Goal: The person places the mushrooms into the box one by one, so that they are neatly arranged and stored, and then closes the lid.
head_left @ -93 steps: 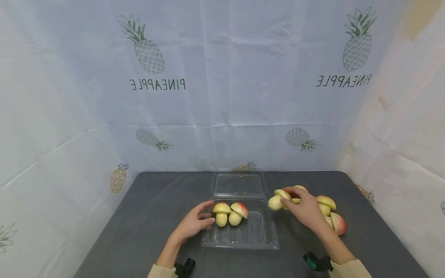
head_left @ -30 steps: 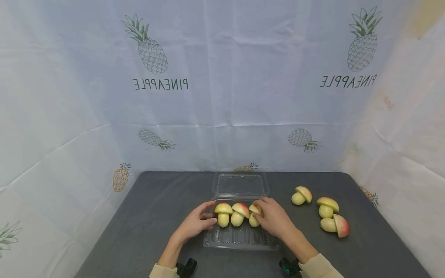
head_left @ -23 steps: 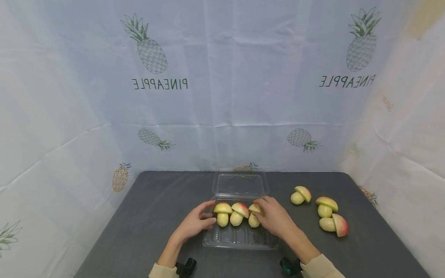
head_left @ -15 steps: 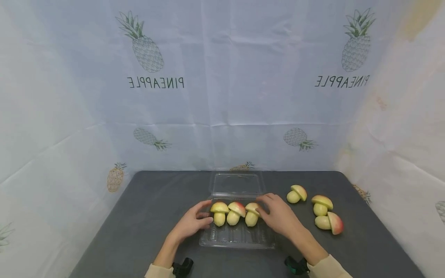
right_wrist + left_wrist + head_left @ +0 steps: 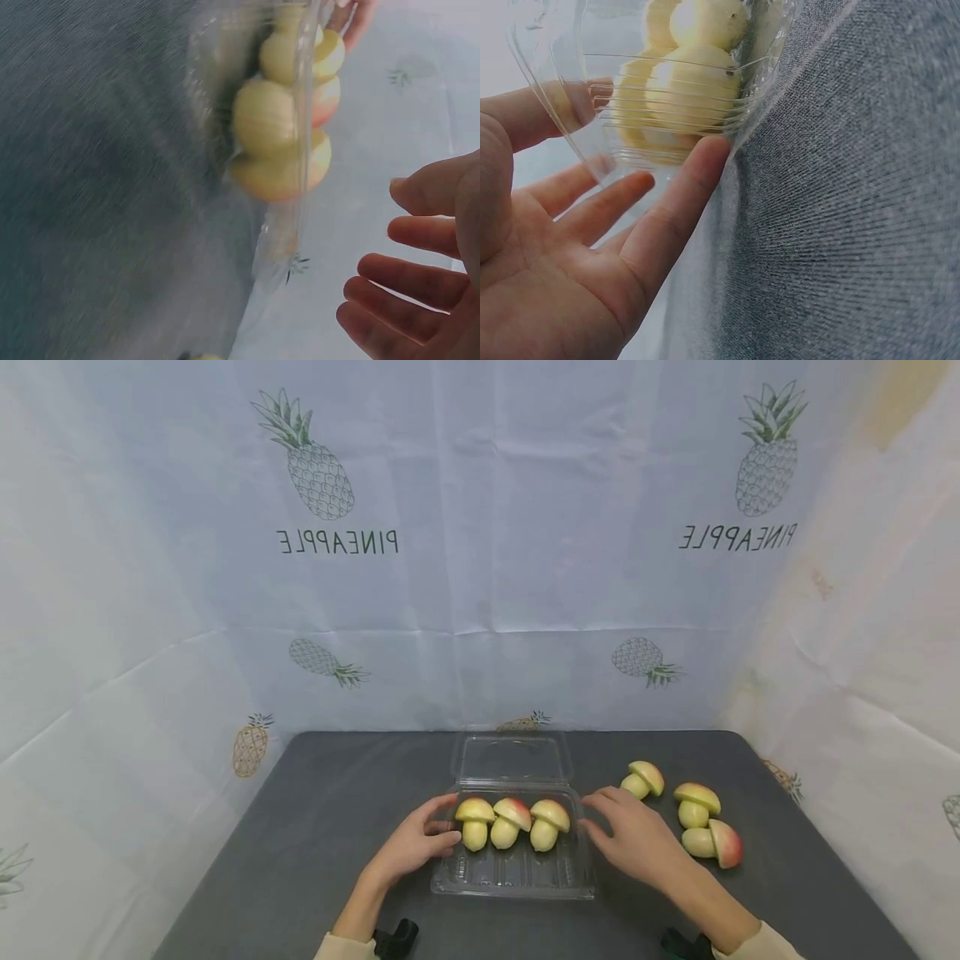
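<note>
A clear plastic clamshell box (image 5: 517,889) lies on the dark table with its lid (image 5: 513,757) folded back. Three pale yellow toy mushrooms with reddish caps lie in a row in its far half: the left mushroom (image 5: 475,823), the middle mushroom (image 5: 511,823) and the right mushroom (image 5: 549,824). My left hand (image 5: 414,841) rests at the box's left wall, fingers fairly straight; in the left wrist view a fingertip (image 5: 714,154) touches the clear plastic. My right hand (image 5: 637,839) hovers just right of the box, holding nothing, fingers loosely spread in the right wrist view.
Beyond my right hand lies a mushroom (image 5: 643,779) partly covered by it. Further right are an upright-capped mushroom (image 5: 696,803) and one lying sideways (image 5: 714,843). White pineapple-print cloth (image 5: 480,568) stands behind and beside the table (image 5: 352,777).
My right hand has carried a mushroom from the right-hand group into the box, let go of it, and drawn back to the right. My left hand has stayed at the box's left side.
</note>
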`<act>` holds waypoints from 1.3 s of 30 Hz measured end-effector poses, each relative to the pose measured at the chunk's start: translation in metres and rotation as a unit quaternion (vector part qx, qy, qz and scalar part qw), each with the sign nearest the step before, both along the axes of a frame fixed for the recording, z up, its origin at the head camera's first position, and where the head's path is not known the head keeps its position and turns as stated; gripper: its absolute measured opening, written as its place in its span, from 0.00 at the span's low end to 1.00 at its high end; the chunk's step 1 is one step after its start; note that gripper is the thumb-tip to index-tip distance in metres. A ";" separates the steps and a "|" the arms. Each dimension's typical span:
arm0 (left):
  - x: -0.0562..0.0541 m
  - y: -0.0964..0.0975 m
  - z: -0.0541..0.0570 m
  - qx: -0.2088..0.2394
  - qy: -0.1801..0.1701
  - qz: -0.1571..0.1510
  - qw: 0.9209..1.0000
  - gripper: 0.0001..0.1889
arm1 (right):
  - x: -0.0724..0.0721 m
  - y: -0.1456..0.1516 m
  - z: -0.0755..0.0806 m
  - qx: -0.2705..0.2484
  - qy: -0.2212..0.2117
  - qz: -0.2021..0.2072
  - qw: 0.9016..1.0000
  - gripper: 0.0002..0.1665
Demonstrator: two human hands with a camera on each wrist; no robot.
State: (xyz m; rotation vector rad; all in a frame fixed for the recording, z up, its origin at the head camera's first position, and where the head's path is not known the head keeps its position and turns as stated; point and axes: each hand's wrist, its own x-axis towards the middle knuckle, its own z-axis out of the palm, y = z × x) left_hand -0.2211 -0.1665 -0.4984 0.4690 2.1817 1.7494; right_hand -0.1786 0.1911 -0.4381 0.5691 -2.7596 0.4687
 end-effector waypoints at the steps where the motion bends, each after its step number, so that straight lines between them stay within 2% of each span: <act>1: 0.000 0.000 0.000 0.001 -0.001 0.000 1.000 0.36 | 0.001 0.003 -0.001 0.004 0.005 0.001 1.000 0.15; 6: 0.001 0.000 0.001 0.004 -0.006 -0.002 1.000 0.36 | 0.004 0.022 -0.007 0.030 0.044 0.009 0.999 0.16; 10: 0.000 -0.001 0.001 0.004 -0.009 -0.003 1.000 0.36 | 0.007 0.037 -0.010 0.043 0.054 0.003 0.998 0.16; 16: 0.001 0.000 0.002 0.002 -0.011 -0.005 1.000 0.36 | 0.011 0.057 -0.014 0.039 0.040 -0.011 0.998 0.17; 27: 0.001 -0.002 0.001 -0.005 -0.007 -0.008 1.000 0.35 | 0.017 0.098 -0.021 0.055 0.021 -0.069 0.996 0.19; 39: -0.002 -0.001 -0.002 -0.003 -0.010 -0.004 1.000 0.36 | 0.025 0.132 -0.028 0.047 -0.025 -0.147 0.988 0.21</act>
